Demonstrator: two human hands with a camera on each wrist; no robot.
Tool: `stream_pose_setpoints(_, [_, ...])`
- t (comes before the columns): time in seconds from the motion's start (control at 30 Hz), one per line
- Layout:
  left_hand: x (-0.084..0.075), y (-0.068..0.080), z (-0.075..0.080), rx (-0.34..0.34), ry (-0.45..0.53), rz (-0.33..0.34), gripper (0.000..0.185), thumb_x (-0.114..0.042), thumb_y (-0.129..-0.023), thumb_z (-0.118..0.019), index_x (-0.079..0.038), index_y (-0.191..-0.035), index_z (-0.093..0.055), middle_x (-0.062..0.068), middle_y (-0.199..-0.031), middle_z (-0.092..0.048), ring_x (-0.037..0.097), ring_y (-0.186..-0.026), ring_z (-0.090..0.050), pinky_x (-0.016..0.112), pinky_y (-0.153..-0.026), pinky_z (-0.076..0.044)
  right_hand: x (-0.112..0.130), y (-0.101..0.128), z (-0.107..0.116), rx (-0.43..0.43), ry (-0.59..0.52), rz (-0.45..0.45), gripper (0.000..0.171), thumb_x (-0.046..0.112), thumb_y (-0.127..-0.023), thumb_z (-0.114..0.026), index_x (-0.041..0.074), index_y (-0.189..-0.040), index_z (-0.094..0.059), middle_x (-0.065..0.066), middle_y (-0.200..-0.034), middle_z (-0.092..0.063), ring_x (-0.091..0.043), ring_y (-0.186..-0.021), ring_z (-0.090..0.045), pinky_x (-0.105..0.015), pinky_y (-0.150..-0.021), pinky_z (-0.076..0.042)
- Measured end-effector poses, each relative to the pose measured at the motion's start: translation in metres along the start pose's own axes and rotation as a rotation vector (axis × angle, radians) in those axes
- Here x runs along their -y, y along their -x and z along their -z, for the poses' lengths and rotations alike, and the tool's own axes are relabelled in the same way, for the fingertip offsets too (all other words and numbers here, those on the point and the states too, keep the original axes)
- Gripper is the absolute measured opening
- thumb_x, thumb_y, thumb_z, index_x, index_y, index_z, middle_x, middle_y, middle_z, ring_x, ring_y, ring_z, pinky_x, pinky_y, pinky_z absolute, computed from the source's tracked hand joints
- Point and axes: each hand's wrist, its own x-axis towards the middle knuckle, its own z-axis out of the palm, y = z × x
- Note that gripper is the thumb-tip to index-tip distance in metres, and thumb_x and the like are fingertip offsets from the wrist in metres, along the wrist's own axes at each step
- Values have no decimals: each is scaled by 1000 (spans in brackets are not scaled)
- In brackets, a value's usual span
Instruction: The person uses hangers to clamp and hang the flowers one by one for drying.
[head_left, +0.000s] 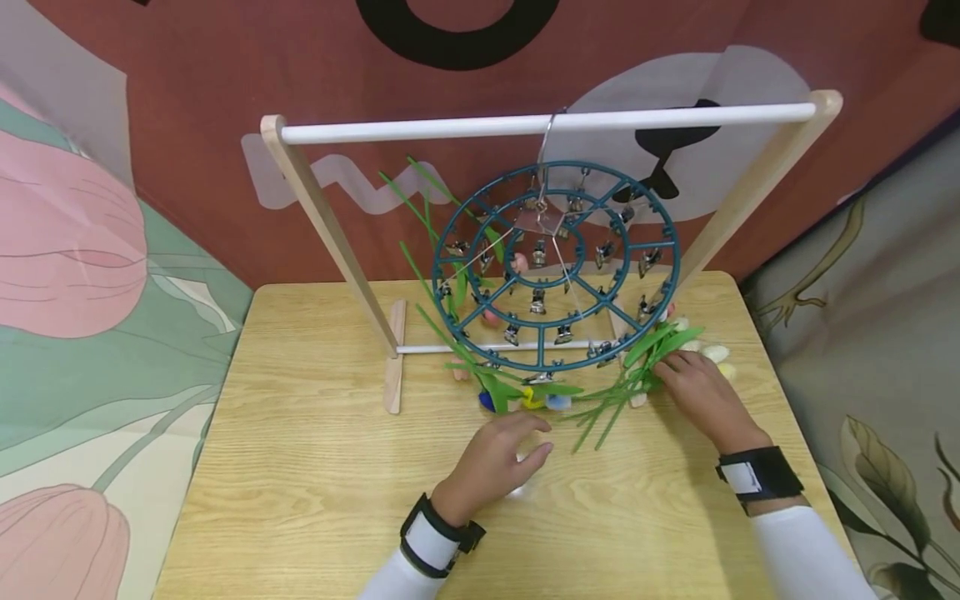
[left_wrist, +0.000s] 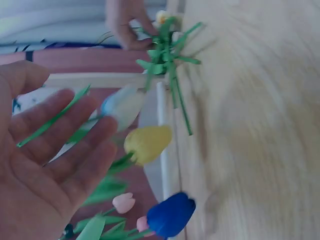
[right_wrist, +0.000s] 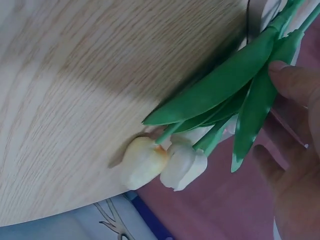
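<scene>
Pale wooden surface point(head_left: 315, 467) carried everything: nearest the viewer, the left hand point(head_left: 498, 462) hovered with relaxed, spread fingers, grasping nothing, just short of three tulip heads, blue point(left_wrist: 171, 214), yellow point(left_wrist: 148, 143) and pale blue point(left_wrist: 124, 106). To its right and slightly farther, the right hand point(head_left: 697, 387) pinched the green leaves of a lying tulip bunch point(head_left: 637, 375), stems pointing toward the left hand, cream blooms point(right_wrist: 162, 162) at the surface's right edge. Behind hung a round teal clip hanger point(head_left: 555, 267) from a wooden rack point(head_left: 547, 123), stems clipped into it.

The right hand point(right_wrist: 295, 150), cut off at the edge, perhaps pinches the leaves point(right_wrist: 225, 90).
</scene>
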Motion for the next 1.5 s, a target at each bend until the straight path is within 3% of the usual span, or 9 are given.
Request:
stream_pose_setpoints(0.2, [5, -3, -15, 10, -234, -78, 34, -28, -97, -74, -10, -125, -69, 4, -127, -71, 18, -120, -66, 32, -104, -56, 14, 5, 11, -6, -24, 39, 32, -10, -81, -76, 4, -109, -70, -18, -106, -72, -38, -103, -66, -57, -96, -54])
stream_pose_setpoints(0.43, [7, -6, -22, 29, -310, -63, 44, -29, -99, -72, -9, -136, -63, 4, -130, -69, 19, -121, -66, 31, -102, -57, 31, 7, 27, -32, -57, 69, 41, -20, -78, -69, 6, -110, -67, -16, -108, -67, -40, -107, -65, -65, -102, -49])
stream_pose_setpoints(0.57, [6, -6, -21, 48, -294, -37, 41, -24, -100, -70, -8, -137, -63, 5, -128, -70, 19, -119, -67, 30, -99, -59, 41, 4, 34, -49, -57, 96, 39, -17, -81, -66, 8, -111, -67, -14, -108, -66, -38, -104, -65, -61, -96, -53])
stream_pose_setpoints(0.67, [7, -5, -15, 64, -152, 4, 35, -24, -101, -69, -9, -132, -67, 4, -126, -72, 17, -115, -70, 27, -97, -59, 48, 2, 36, -68, -68, 114, 30, -10, -88, -61, 8, -111, -67, -13, -108, -66, -35, -100, -66, -55, -88, -55])
stream_pose_setpoints(0.83, [15, 4, -1, 16, 405, 108, 26, -16, -98, -73, -7, -122, -72, 6, -117, -77, 21, -100, -75, 29, -88, -62, 59, 3, 35, -88, -171, 110, 28, 13, -112, -38, 9, -107, -65, -6, -102, -67, -25, -91, -67, -45, -77, -58])
stream_pose_setpoints(0.93, [19, 8, 2, -25, 626, 88, 29, -8, -95, -73, -1, -123, -70, 13, -116, -76, 29, -99, -75, 35, -88, -63, 67, 5, 36, -83, -281, 85, 17, 16, -110, -49, 12, -105, -65, 1, -99, -67, -17, -88, -67, -37, -73, -59])
stream_pose_setpoints(0.97, [20, 8, 2, -33, 671, 77, 31, -6, -95, -73, 1, -125, -68, 16, -116, -75, 31, -100, -74, 37, -88, -63, 71, 5, 38, -82, -320, 77, 4, 13, -105, -60, 13, -105, -65, 3, -99, -67, -15, -88, -67, -35, -73, -59])
stream_pose_setpoints(1.1, [16, 7, -2, -75, 762, 57, 32, -3, -96, -70, 4, -127, -65, 24, -121, -71, 32, -107, -73, 41, -94, -62, 85, 2, 43, -77, -429, 49, 35, -5, -84, -79, 15, -109, -64, 7, -103, -68, -10, -95, -67, -26, -81, -57])
stream_pose_setpoints(1.5, [-4, -4, -20, -356, 987, -44, 18, 11, -99, -58, 16, -115, -64, 38, -116, -65, 20, -114, -71, 44, -91, -62, 118, -16, 50, -121, -521, 58, 43, -4, -79, -83, 17, -114, -68, 4, -114, -73, -16, -104, -71, -33, -87, -61])
